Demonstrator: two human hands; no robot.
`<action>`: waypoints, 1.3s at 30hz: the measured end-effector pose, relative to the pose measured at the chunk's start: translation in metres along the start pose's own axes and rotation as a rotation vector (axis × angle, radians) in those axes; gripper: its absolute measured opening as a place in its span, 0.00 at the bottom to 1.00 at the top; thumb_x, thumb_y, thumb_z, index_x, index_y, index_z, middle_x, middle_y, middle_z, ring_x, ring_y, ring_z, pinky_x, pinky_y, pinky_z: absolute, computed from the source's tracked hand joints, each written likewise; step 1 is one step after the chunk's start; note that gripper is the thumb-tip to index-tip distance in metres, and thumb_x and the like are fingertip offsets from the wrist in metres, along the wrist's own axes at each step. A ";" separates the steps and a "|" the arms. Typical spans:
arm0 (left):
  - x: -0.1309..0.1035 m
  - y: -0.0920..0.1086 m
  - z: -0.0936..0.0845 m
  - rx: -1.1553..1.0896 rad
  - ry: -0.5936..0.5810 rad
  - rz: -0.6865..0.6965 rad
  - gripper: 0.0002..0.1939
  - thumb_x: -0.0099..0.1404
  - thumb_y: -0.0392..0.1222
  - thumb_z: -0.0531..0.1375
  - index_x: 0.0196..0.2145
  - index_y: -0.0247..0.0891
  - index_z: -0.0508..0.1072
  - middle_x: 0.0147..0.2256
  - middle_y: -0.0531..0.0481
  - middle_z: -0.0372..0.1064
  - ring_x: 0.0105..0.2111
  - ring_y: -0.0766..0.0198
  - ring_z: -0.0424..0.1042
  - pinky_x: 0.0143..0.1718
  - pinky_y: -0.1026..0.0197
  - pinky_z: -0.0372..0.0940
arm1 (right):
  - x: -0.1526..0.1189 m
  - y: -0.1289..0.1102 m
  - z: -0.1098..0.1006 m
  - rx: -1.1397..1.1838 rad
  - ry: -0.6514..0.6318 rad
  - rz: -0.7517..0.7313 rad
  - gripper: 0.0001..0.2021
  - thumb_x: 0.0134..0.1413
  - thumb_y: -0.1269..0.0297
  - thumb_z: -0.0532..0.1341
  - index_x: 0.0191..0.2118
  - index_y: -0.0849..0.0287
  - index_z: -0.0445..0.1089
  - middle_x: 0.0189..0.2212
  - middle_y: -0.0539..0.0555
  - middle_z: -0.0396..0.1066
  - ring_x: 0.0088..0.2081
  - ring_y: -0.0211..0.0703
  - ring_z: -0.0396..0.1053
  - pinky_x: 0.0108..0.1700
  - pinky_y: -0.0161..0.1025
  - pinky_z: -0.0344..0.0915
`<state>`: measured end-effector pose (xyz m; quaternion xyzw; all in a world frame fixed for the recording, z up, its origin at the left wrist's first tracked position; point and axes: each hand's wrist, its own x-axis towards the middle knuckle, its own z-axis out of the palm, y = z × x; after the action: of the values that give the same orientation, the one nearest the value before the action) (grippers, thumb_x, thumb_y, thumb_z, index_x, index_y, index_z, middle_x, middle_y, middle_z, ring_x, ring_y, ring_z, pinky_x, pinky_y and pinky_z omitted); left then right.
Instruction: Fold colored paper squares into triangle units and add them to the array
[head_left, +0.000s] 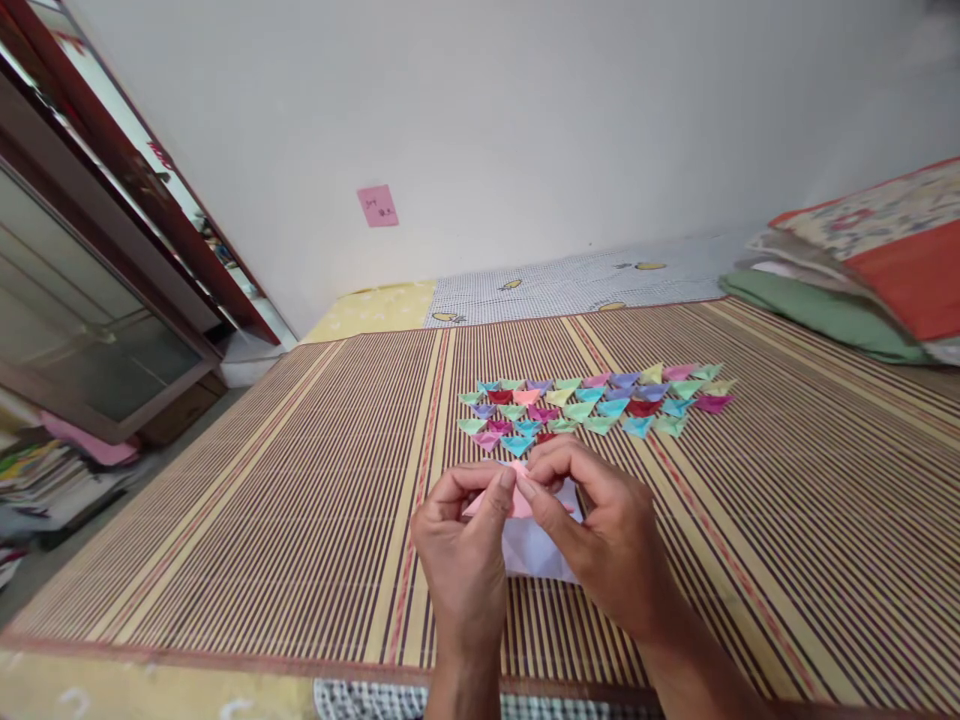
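Between my two hands is a piece of folded pink paper (520,506), pinched near its top edge. My left hand (466,530) grips it with thumb and forefinger from the left. From the right, my right hand (600,520) pinches it the same way, and the thumb tips nearly meet. Under the hands lies a creased white sheet of paper (540,553), partly covered. Just beyond them, several small folded paper boats (577,411) in many colours are laid out in rows. My fingers hide part of the pink paper.
A striped bamboo mat (300,520) covers the bed. Folded bedding and a cushion (900,250) are piled at the right. A pink note (378,206) is stuck to the wall. At the left stand a glass-fronted cabinet (82,300) and a stack of books (37,468).
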<state>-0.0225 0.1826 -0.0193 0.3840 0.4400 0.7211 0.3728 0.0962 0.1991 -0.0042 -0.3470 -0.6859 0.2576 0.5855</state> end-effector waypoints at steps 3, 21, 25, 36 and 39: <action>0.000 -0.001 -0.001 0.004 -0.010 -0.012 0.06 0.60 0.39 0.72 0.28 0.39 0.80 0.29 0.53 0.77 0.30 0.66 0.75 0.36 0.64 0.69 | -0.001 0.000 0.000 0.029 -0.003 0.041 0.10 0.64 0.70 0.62 0.30 0.57 0.68 0.28 0.48 0.70 0.32 0.39 0.69 0.35 0.38 0.66; 0.005 0.005 -0.005 -0.068 -0.054 -0.156 0.11 0.55 0.40 0.74 0.32 0.37 0.77 0.29 0.51 0.77 0.30 0.66 0.75 0.32 0.66 0.70 | -0.001 0.003 -0.005 0.258 -0.110 0.308 0.05 0.63 0.61 0.65 0.39 0.56 0.74 0.31 0.49 0.75 0.33 0.40 0.72 0.36 0.36 0.69; 0.005 0.005 -0.007 -0.080 -0.075 -0.178 0.13 0.54 0.40 0.75 0.34 0.37 0.77 0.29 0.52 0.76 0.29 0.68 0.74 0.31 0.68 0.69 | 0.001 0.002 -0.006 0.265 -0.125 0.311 0.05 0.62 0.62 0.65 0.35 0.56 0.74 0.29 0.48 0.73 0.32 0.38 0.71 0.34 0.34 0.67; 0.008 0.002 -0.006 -0.147 -0.133 -0.268 0.12 0.55 0.43 0.74 0.32 0.36 0.78 0.26 0.53 0.74 0.24 0.70 0.70 0.26 0.68 0.65 | -0.001 0.005 -0.004 0.272 -0.068 0.364 0.09 0.62 0.59 0.66 0.33 0.57 0.72 0.27 0.48 0.71 0.29 0.38 0.68 0.30 0.34 0.64; 0.007 0.004 -0.006 -0.116 -0.127 -0.254 0.12 0.55 0.43 0.74 0.29 0.35 0.78 0.25 0.53 0.73 0.24 0.69 0.70 0.27 0.67 0.66 | -0.001 0.005 -0.005 0.289 -0.093 0.377 0.09 0.62 0.59 0.65 0.33 0.57 0.71 0.27 0.48 0.70 0.28 0.37 0.66 0.29 0.33 0.63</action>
<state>-0.0318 0.1849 -0.0165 0.3482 0.4182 0.6664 0.5097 0.1023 0.2014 -0.0072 -0.3692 -0.5913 0.4734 0.5385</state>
